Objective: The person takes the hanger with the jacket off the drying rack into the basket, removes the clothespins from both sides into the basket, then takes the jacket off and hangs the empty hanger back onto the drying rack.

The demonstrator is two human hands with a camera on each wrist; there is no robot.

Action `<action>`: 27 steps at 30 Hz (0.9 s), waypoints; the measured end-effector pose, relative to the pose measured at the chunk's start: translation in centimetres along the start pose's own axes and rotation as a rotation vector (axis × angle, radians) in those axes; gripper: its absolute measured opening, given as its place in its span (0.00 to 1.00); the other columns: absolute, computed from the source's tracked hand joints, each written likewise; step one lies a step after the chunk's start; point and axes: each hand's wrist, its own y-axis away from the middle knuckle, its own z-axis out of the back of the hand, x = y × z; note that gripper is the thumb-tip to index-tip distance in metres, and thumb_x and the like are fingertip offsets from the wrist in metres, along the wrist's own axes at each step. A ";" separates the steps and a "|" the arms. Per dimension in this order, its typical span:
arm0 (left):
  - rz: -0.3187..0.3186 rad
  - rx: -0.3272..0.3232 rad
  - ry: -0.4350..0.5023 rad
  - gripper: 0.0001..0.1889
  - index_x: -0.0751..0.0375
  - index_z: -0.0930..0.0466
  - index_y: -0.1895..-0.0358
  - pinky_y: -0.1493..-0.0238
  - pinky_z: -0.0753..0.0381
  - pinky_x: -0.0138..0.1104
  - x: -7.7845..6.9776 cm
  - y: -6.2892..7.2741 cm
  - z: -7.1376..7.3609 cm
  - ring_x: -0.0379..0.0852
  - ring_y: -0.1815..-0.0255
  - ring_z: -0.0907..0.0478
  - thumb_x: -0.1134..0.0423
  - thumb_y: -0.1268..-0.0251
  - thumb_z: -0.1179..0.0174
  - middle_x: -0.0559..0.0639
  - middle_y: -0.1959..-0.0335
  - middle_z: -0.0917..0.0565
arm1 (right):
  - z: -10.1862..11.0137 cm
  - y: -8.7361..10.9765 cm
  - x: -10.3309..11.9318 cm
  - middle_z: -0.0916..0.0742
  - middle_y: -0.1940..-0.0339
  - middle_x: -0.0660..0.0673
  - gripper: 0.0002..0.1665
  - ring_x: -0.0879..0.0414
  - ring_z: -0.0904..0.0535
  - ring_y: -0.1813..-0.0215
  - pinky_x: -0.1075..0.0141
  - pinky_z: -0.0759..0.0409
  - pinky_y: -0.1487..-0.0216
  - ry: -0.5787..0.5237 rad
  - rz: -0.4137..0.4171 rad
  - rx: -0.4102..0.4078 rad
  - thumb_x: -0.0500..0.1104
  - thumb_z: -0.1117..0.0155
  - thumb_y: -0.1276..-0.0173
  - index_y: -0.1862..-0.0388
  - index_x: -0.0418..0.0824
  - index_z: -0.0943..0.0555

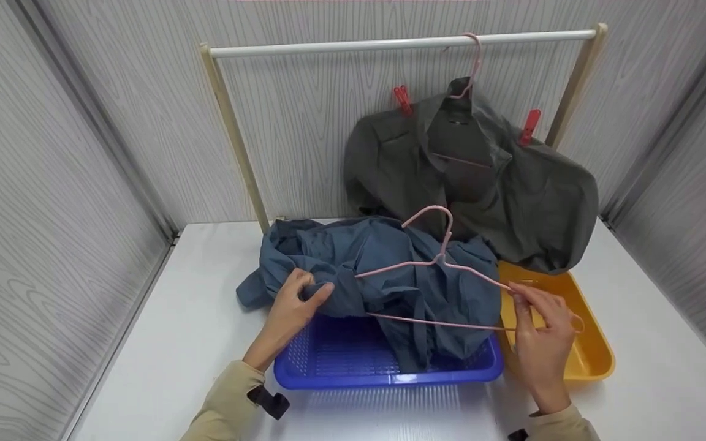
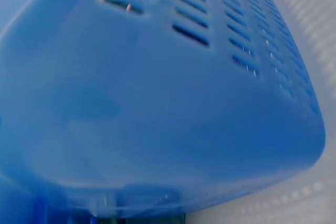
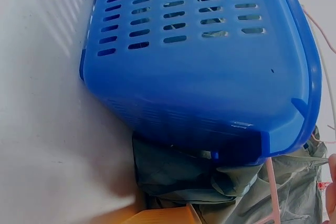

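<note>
While the left hand [image 1: 295, 306] pinches the blue garment [image 1: 377, 242] between thumb and fingers, the right hand [image 1: 546, 337] grips the pink hanger [image 1: 440, 260] near its right end. The garment lies bunched over the blue basket [image 1: 390, 381] on the table [image 1: 653, 343], and the hanger's left end goes out of sight in its folds. The cloth looks light, thin and limp, so it probably slumps rather than keeps any shape; a doubled edge close to the hidden hanger end seems the best place to take hold. The hanger appears slim, light and fairly stiff, perhaps a little slick; its right shoulder or the neck below the hook should give a sure hold. Neither looks fragile, though the hanger's end could snag the fabric.
</note>
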 end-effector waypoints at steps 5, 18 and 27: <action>0.043 -0.039 0.027 0.26 0.53 0.45 0.77 0.57 0.39 0.40 0.1 0.1 0.0 0.45 0.62 0.36 0.51 0.34 0.35 0.47 0.66 0.36 | 0.0 0.3 0.4 0.13 0.58 0.37 0.13 0.63 0.29 0.54 0.67 0.40 0.48 -0.002 0.005 -0.002 0.23 0.36 0.37 0.54 0.29 0.15; -0.037 0.014 0.246 0.16 0.59 0.22 0.81 0.56 0.30 0.33 0.9 -0.2 0.5 0.48 0.56 0.28 0.61 0.33 0.35 0.53 0.60 0.24 | 0.0 0.0 -0.1 0.13 0.60 0.34 0.12 0.62 0.28 0.56 0.67 0.40 0.52 -0.002 0.025 -0.032 0.22 0.36 0.38 0.56 0.27 0.15; -0.001 -0.024 0.287 0.04 0.59 0.10 0.66 0.53 0.24 0.31 0.8 -0.1 0.3 0.47 0.55 0.23 0.65 0.35 0.34 0.53 0.61 0.17 | 0.5 -0.1 -0.6 0.13 0.58 0.36 0.12 0.63 0.29 0.56 0.69 0.38 0.50 0.010 -0.011 -0.046 0.23 0.36 0.37 0.54 0.28 0.15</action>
